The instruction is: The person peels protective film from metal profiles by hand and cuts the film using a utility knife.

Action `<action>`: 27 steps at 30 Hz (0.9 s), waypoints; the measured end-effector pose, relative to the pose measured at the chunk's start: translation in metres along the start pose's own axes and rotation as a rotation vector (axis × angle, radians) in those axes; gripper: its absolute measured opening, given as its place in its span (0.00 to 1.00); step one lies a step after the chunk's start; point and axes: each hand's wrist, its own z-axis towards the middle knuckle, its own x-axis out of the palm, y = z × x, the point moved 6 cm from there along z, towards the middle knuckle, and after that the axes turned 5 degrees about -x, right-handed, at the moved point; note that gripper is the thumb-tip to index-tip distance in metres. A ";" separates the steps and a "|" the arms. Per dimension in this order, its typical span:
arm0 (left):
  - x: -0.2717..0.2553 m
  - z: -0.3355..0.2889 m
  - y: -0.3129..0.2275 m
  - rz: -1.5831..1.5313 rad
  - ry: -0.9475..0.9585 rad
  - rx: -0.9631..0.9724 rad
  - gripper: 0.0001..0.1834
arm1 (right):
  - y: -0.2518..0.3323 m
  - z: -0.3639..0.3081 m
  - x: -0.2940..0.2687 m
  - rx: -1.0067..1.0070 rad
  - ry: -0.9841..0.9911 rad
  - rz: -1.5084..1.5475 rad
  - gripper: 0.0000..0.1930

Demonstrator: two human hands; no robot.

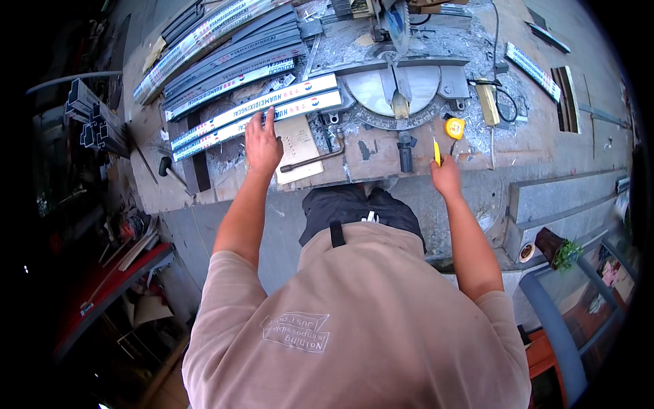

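Note:
My left hand [263,144] lies with fingers stretched out against the nearer of two long metal profiles [225,131] wrapped in white printed film. A paper sheet [300,140] with handwriting sits just right of that hand, and an L-shaped wrench [315,161] lies across it. My right hand [446,175], at the bench's near edge, is closed around a slim yellow pen-like tool [437,151] that points away from me; its exact kind is unclear. Close beyond that hand is a yellow tape measure [454,127].
A mitre saw [383,88] with a round base stands at the back middle, its dark handle [405,151] jutting toward me. More stacked profiles [235,65] cover the back left. A hammer [174,174] rests near the left edge. Metal shavings litter the bench [531,146].

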 end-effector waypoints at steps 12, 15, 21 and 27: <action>0.030 -0.004 0.030 -0.118 0.100 0.029 0.45 | 0.005 0.017 0.023 0.133 0.048 -0.069 0.23; 0.040 0.000 0.038 -0.052 0.172 0.040 0.59 | 0.009 0.024 0.022 0.125 0.003 -0.147 0.25; 0.030 -0.008 0.038 -0.038 0.486 0.048 0.61 | 0.030 0.040 0.008 0.038 -0.211 -0.229 0.33; 0.030 -0.055 0.034 0.015 0.617 0.059 0.63 | 0.051 0.041 -0.022 0.035 -0.318 -0.241 0.38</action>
